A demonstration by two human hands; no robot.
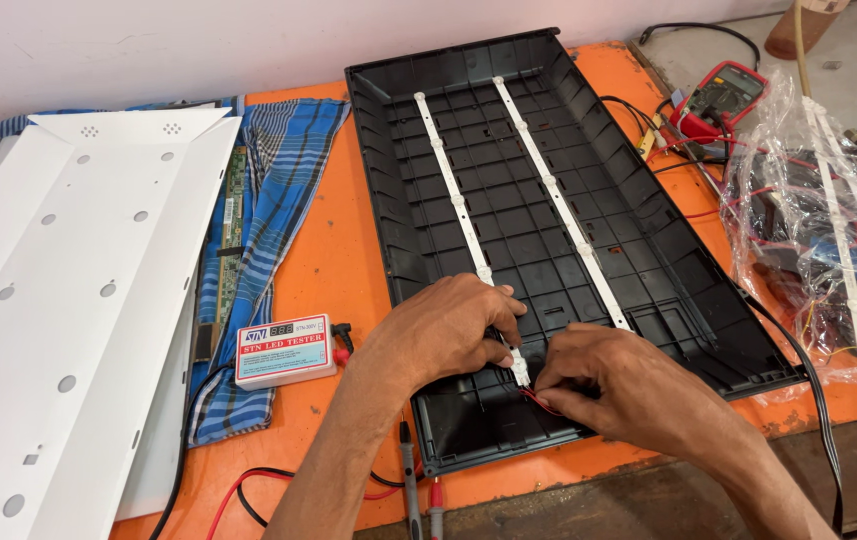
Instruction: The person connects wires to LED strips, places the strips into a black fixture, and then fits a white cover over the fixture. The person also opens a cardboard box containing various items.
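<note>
On the orange worktop (329, 260), a white sheet (79, 290) lies far left, then checked cloth (279, 190) and a small tester box (285, 350). Your left hand (444, 335) pins the near end of the left LED strip (454, 195) inside the black tray (609, 230), likely steadying it. Your right hand (614, 385) pinches a red wire (539, 400) at that end; both grips are closed. A multimeter (719, 95) and bagged strips (829, 220) sit far right.
</note>
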